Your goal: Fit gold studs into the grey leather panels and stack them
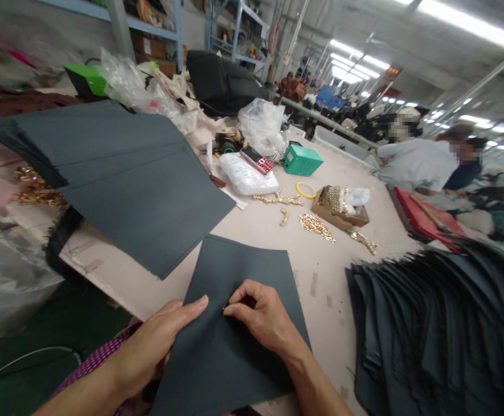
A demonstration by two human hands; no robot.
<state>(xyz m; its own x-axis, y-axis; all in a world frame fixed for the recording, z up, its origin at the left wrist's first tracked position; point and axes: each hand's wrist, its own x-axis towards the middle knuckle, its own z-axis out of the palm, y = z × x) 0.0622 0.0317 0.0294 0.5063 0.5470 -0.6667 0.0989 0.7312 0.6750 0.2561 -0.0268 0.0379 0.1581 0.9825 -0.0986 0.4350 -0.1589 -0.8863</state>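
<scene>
Two bare hands work at a dark panel [221, 361] lying at the lower centre of the frame, its far part over a pale worktable [256, 228]. The left hand [171, 323] grips the panel's left edge, thumb flat on top and fingers mostly hidden beneath. The right hand [256, 312] holds thumb and forefinger in a narrow pinch at mid-panel, closed on a tiny piece [224, 309] too small to identify.

The step in hand looks like fine fingertip work at one spot on the panel; the next move seems to call for a steady left grip and careful placing by the right fingertips.

The count: one panel in hand, one overlapping stack [139, 167] at left and one fanned stack [429, 329] at lower right, their sheets too closely layered to number. Near the centre sit one yellow ring [306, 190], one green box [302, 162], one red calculator [258, 160] and one carton [336, 218] bearing gold-coloured pieces. Beside the carton lies one loose gold pile [316, 227], its pieces beyond counting. At least one person in a pale top [420, 162] appears at upper right.
</scene>
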